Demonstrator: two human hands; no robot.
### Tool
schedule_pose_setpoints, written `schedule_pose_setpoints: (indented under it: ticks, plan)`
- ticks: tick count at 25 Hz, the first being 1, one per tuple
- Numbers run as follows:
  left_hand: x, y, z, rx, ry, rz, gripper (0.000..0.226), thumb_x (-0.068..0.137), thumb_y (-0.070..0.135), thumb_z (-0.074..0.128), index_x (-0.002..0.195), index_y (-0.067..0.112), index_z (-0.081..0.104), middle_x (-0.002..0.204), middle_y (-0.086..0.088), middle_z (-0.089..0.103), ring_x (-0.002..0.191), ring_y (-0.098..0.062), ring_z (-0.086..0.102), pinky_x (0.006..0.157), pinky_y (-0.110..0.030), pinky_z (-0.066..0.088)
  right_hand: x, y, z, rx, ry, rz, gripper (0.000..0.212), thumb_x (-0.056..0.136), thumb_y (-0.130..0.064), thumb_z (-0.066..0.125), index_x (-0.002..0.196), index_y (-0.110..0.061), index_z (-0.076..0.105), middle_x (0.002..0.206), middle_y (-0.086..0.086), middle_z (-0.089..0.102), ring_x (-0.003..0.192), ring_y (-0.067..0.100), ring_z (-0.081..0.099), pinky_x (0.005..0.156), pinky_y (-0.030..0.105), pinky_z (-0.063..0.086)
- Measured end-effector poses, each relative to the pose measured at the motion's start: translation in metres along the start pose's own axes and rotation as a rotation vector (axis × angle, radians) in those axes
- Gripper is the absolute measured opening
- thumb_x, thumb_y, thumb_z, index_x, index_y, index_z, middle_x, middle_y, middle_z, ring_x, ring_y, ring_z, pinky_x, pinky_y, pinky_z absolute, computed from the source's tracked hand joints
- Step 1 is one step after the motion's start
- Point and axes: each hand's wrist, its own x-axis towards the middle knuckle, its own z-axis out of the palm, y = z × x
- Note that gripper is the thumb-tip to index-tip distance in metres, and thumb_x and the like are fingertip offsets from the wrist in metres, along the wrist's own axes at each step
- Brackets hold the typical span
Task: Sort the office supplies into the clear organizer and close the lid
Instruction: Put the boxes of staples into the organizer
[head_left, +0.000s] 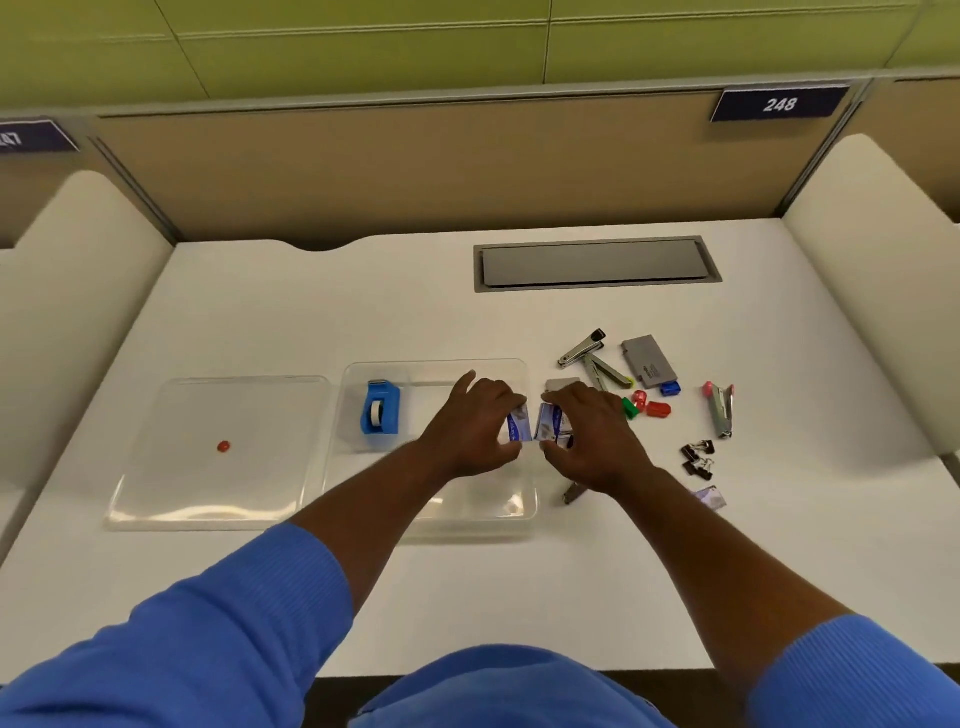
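So far only a blue plastic tape dispenser (381, 414) sits inside the clear plastic organizer tray (519, 512) on the white study-carrel desk (291, 301), as a person in blue sleeves works at its right rim. The left hand (480, 423) is curled around a small blue-and-white staple box (518, 425) at the tray's right edge, fingers wrapped on it; the right hand (584, 436) is likewise closed on a second blue-and-white box (551, 423) just beside the first, right at the rim. Whether either box rests on the tray floor or is lifted cannot be told.

The organizer's clear flat lid (156, 499) lies separately to the left of the tray, a small red knob (223, 446) at its centre, so closing is not yet done.

Most supplies remain loose on the desk to the right: two metal staplers (597, 361) crossed near a grey rectangular case (650, 361), a cluster of red, green and blue small plastic pieces (649, 402), a silver stapler with red trim (721, 410), a heap of black binder clips (698, 458), and another small printed box (710, 498) near the right forearm. A grey metal tool (573, 493) peeks out beneath the right wrist.

By this evidence the sorting is at an early stage, with the bulk of the items and the lid left.
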Motion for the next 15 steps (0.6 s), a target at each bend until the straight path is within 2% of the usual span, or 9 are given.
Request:
schedule_pose_setpoints:
  ticks: [4,10,15]
  plan:
    - [-0.027,-0.036,-0.008,0.001,0.023,-0.042,0.054,0.08,0.045,0.067,0.127,0.021,0.058,0.118,0.004,0.061,0.116,-0.015,0.052,0.12,-0.044,0.018,0.018,-0.034,0.017,0.002,0.012,-0.056,0.058,0.076,-0.043,0.067,0.129,-0.022,0.056,0.112,-0.004,0.056,0.107,0.016,0.053,0.098,0.036,0.035]
    - [-0.042,-0.077,-0.016,0.078,-0.007,-0.169,0.058,0.084,0.048,0.066,0.134,0.022,0.053,0.13,0.002,0.058,0.124,-0.016,0.049,0.122,-0.046,0.01,0.05,-0.07,0.036,-0.029,-0.003,-0.087,0.055,0.079,-0.038,0.065,0.13,-0.019,0.058,0.117,-0.001,0.059,0.11,0.021,0.055,0.103,0.044,0.036]
    - [-0.043,-0.114,-0.02,0.119,-0.026,-0.198,0.061,0.084,0.05,0.066,0.136,0.021,0.053,0.133,-0.001,0.058,0.127,-0.019,0.048,0.121,-0.051,0.011,0.08,-0.089,0.055,-0.067,-0.078,-0.064,0.057,0.086,-0.043,0.067,0.136,-0.02,0.055,0.128,0.0,0.06,0.122,0.021,0.051,0.109,0.042,0.029]
